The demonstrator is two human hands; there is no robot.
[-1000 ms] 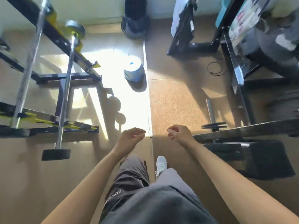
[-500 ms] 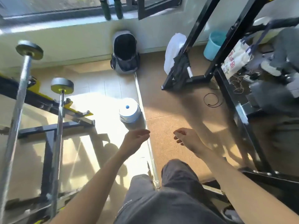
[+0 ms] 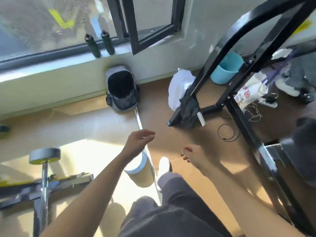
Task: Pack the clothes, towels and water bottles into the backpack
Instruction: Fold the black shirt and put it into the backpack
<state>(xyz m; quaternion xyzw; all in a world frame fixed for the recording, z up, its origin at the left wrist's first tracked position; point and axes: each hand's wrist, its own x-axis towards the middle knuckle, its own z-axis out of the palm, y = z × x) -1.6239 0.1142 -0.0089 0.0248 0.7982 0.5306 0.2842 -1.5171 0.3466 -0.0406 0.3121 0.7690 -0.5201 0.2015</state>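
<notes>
A grey and black backpack (image 3: 121, 89) leans upright against the wall under the window, its main compartment gaping open. Two dark green water bottles (image 3: 93, 46) stand on the sill above it. A white towel or cloth (image 3: 178, 87) and a dark garment (image 3: 189, 108) hang over the foot of a black gym frame to the right of the backpack. My left hand (image 3: 138, 142) and my right hand (image 3: 196, 155) are held out in front of me above the floor, fingers loosely curled, holding nothing, well short of the backpack.
A white round container (image 3: 136, 164) stands on the floor just under my left hand. A barbell on its rack (image 3: 44, 168) fills the lower left. The black gym frame (image 3: 239, 108) crosses the right side, with a teal bucket (image 3: 225, 68), a printed bag (image 3: 248, 91) and a loose cable (image 3: 228, 132) near it.
I have walked toward the window: the backpack and the bottles on the sill are closer and higher in view, the white container has slid under my left hand. Both hands stay empty.
</notes>
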